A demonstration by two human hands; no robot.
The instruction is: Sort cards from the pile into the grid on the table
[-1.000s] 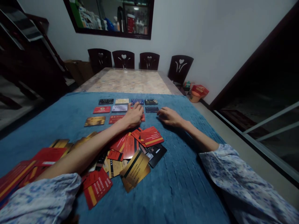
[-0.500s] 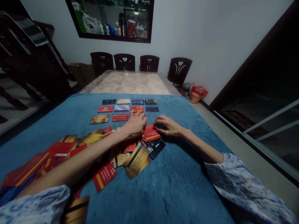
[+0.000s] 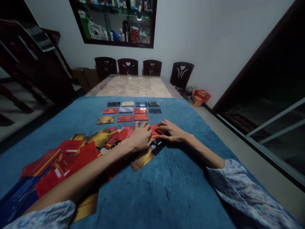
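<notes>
My left hand [image 3: 142,137] is over the loose pile with its fingers apart, just below the laid-out rows. My right hand [image 3: 172,131] pinches the right edge of a red card [image 3: 154,131] with a gold stripe, beside my left fingers. Under the hands lie a black card [image 3: 158,147] and a gold card [image 3: 142,159]. Three rows of cards lie flat beyond them. The front row has a gold card [image 3: 105,120], a red card [image 3: 125,118] and another red card [image 3: 141,117]. What is under my left palm is hidden.
A heap of mixed cards, with a large red card [image 3: 87,154] and a blue card [image 3: 21,194], spreads under my left forearm. A blue cloth [image 3: 166,190] covers the near table; bare marble tabletop [image 3: 138,86] shows beyond. Dark chairs [image 3: 152,67] stand at the far end.
My left hand has drawn back from the front row onto the pile, uncovering the red card at that row's right end. My right hand stays at its red card. The view has tilted slightly.
</notes>
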